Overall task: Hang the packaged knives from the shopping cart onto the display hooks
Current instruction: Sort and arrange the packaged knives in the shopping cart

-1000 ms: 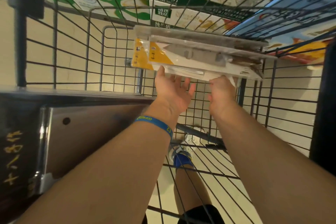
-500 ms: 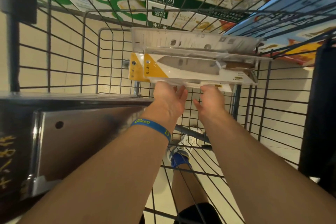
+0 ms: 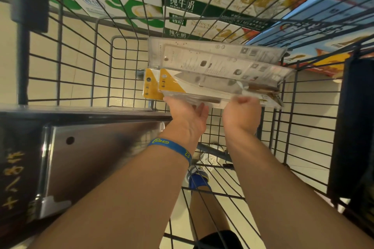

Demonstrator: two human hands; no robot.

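the left hand (image 3: 186,121) lays straight fingers under the packaged knives (image 3: 218,81) in the shopping cart (image 3: 58,56). the right hand (image 3: 241,116) grips their near edge.

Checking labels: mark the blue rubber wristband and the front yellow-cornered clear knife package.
blue rubber wristband (image 3: 172,146): head view, printed outer face.
front yellow-cornered clear knife package (image 3: 218,87): head view, over the blade.

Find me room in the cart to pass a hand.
Free: bare cart mesh left of the knife packages, out to the left wall. Crowded: the right, where the packages run up to the side wire.
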